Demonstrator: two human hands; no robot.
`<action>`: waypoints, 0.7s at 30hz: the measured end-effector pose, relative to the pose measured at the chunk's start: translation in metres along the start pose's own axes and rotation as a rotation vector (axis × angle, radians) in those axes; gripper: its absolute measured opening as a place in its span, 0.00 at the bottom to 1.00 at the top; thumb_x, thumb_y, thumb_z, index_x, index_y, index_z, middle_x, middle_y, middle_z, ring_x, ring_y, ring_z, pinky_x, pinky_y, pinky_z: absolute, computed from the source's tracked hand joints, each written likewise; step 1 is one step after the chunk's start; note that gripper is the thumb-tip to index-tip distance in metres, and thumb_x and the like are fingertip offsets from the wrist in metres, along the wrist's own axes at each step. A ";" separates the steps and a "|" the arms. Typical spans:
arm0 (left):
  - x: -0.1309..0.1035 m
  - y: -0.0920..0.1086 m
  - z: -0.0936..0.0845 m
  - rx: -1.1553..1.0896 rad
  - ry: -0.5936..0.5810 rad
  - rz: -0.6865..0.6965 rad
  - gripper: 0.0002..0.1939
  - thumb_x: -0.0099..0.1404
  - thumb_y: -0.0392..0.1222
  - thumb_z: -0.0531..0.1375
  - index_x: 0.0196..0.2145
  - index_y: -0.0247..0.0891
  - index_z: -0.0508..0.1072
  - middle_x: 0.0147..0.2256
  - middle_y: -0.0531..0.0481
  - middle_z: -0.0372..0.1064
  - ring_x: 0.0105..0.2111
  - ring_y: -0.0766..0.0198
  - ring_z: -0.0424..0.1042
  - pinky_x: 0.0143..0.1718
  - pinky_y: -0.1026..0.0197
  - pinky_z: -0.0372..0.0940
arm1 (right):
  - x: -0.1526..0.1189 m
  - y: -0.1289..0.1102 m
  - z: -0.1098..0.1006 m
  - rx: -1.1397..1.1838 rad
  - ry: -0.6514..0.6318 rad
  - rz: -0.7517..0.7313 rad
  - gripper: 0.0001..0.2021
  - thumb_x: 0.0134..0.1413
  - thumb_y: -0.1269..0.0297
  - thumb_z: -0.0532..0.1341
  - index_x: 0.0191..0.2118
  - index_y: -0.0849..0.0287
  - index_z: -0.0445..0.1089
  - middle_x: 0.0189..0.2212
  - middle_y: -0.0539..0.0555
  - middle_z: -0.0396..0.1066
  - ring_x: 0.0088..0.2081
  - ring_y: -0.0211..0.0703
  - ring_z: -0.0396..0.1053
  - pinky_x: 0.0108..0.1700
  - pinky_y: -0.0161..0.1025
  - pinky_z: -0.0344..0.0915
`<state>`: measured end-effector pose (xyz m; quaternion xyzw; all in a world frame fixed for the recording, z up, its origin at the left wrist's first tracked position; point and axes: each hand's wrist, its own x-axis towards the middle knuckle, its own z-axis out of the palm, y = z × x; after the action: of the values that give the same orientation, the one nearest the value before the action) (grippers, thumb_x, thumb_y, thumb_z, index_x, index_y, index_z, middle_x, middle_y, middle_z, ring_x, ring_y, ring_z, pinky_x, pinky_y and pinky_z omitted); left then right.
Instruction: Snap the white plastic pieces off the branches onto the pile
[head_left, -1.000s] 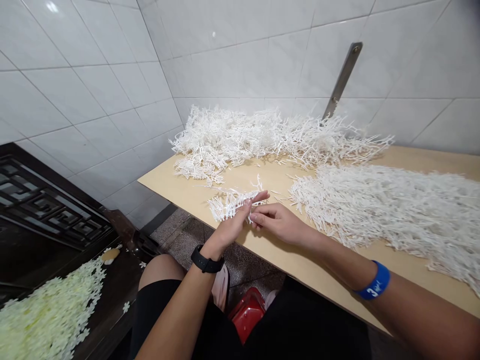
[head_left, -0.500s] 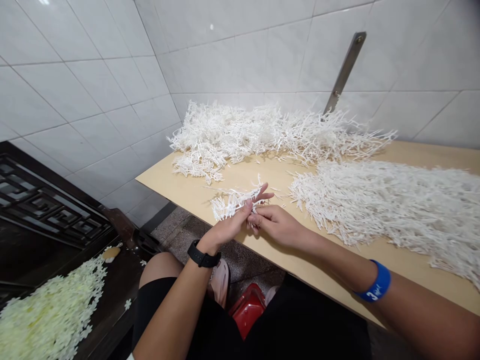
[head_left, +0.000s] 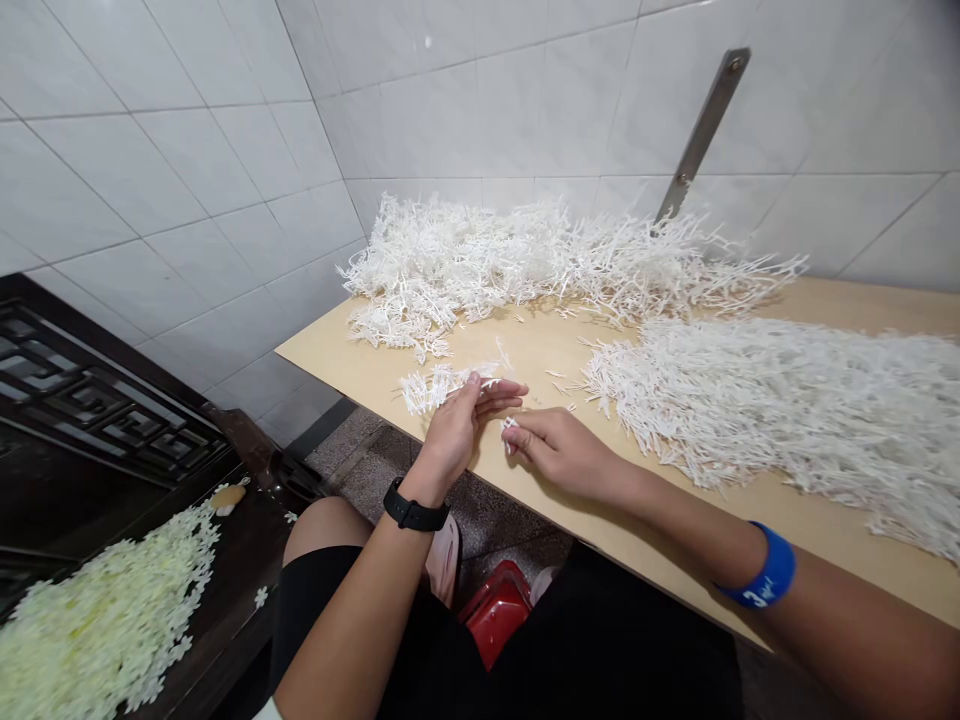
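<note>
White sprigs (head_left: 508, 434) are pinched in the right hand (head_left: 556, 452), near the left hand (head_left: 459, 425).

Pale marbled tiles cover the walls (head_left: 555, 110), which meet in a corner behind a light wooden tabletop (head_left: 525, 350), while dark carved furniture (head_left: 112, 420) stands at the left above a speckled, dark floor (head_left: 360, 450)
</note>
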<state>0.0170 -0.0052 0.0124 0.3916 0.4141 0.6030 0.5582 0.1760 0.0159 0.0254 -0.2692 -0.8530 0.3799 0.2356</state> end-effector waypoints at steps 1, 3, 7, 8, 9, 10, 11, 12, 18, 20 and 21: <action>0.001 0.000 0.000 -0.018 0.018 0.009 0.24 0.65 0.60 0.58 0.35 0.34 0.79 0.40 0.40 0.79 0.42 0.54 0.77 0.52 0.52 0.66 | 0.001 0.004 -0.004 -0.092 0.045 0.019 0.16 0.66 0.66 0.51 0.27 0.59 0.68 0.24 0.51 0.71 0.28 0.40 0.67 0.34 0.36 0.59; 0.002 -0.001 -0.001 -0.034 0.063 0.021 0.23 0.66 0.59 0.57 0.37 0.34 0.79 0.42 0.40 0.79 0.44 0.55 0.77 0.53 0.52 0.65 | 0.003 0.014 -0.015 -0.353 0.122 0.024 0.12 0.63 0.69 0.53 0.31 0.60 0.71 0.28 0.54 0.72 0.32 0.43 0.67 0.35 0.38 0.58; 0.002 -0.001 0.000 -0.051 0.137 0.031 0.21 0.69 0.53 0.55 0.38 0.33 0.79 0.44 0.39 0.78 0.46 0.56 0.76 0.55 0.52 0.65 | 0.005 0.037 -0.038 -0.727 0.159 -0.052 0.18 0.53 0.80 0.55 0.47 0.62 0.73 0.41 0.60 0.73 0.43 0.52 0.67 0.43 0.43 0.60; 0.002 0.000 0.001 -0.062 0.165 0.036 0.20 0.70 0.52 0.54 0.38 0.33 0.78 0.44 0.39 0.78 0.46 0.56 0.76 0.56 0.52 0.64 | 0.006 0.041 -0.043 -0.752 0.169 -0.062 0.21 0.51 0.81 0.55 0.49 0.62 0.73 0.43 0.61 0.73 0.45 0.53 0.67 0.46 0.45 0.60; 0.002 0.001 0.002 -0.076 0.190 0.040 0.20 0.71 0.51 0.53 0.39 0.33 0.78 0.45 0.39 0.78 0.48 0.56 0.76 0.57 0.52 0.63 | 0.006 0.045 -0.045 -0.754 0.180 -0.066 0.22 0.50 0.82 0.55 0.50 0.62 0.73 0.45 0.61 0.73 0.46 0.54 0.66 0.48 0.47 0.60; 0.002 0.001 0.002 -0.091 0.211 0.041 0.20 0.71 0.50 0.52 0.40 0.33 0.78 0.46 0.39 0.77 0.49 0.56 0.75 0.58 0.53 0.62 | 0.006 0.047 -0.047 -0.733 0.202 -0.063 0.22 0.49 0.82 0.55 0.50 0.62 0.73 0.46 0.61 0.72 0.47 0.55 0.66 0.49 0.48 0.61; 0.002 0.002 0.003 -0.106 0.227 0.044 0.20 0.72 0.50 0.51 0.42 0.33 0.77 0.47 0.39 0.77 0.50 0.57 0.74 0.59 0.53 0.61 | 0.006 0.047 -0.046 -0.684 0.242 -0.056 0.21 0.50 0.81 0.54 0.48 0.62 0.74 0.46 0.62 0.72 0.48 0.55 0.66 0.51 0.49 0.61; 0.003 0.002 0.003 -0.120 0.238 0.050 0.20 0.72 0.50 0.51 0.44 0.34 0.77 0.49 0.39 0.76 0.52 0.57 0.74 0.60 0.53 0.60 | 0.006 0.045 -0.044 -0.605 0.301 -0.042 0.20 0.50 0.81 0.54 0.47 0.62 0.74 0.46 0.62 0.72 0.49 0.55 0.66 0.52 0.50 0.61; 0.003 -0.004 -0.003 -0.131 0.268 0.145 0.21 0.73 0.53 0.48 0.56 0.44 0.71 0.60 0.45 0.67 0.61 0.60 0.64 0.64 0.57 0.55 | 0.005 0.002 -0.001 0.608 0.153 0.379 0.12 0.60 0.70 0.53 0.45 0.60 0.70 0.42 0.61 0.74 0.33 0.46 0.74 0.36 0.48 0.74; 0.003 -0.005 -0.004 -0.113 0.288 0.154 0.21 0.73 0.53 0.48 0.57 0.47 0.70 0.61 0.48 0.65 0.62 0.61 0.62 0.65 0.57 0.54 | 0.008 -0.004 0.005 0.910 0.019 0.486 0.14 0.57 0.70 0.58 0.50 0.61 0.68 0.51 0.63 0.71 0.41 0.45 0.76 0.46 0.46 0.75; 0.003 -0.005 -0.005 -0.106 0.301 0.151 0.21 0.74 0.53 0.47 0.57 0.47 0.70 0.61 0.48 0.65 0.62 0.61 0.62 0.65 0.57 0.53 | 0.010 -0.002 0.003 0.981 0.059 0.511 0.16 0.56 0.70 0.60 0.52 0.61 0.67 0.56 0.63 0.68 0.45 0.45 0.75 0.52 0.46 0.73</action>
<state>0.0144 -0.0025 0.0059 0.2968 0.4303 0.7159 0.4628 0.1659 0.0198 0.0274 -0.3367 -0.4769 0.7700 0.2575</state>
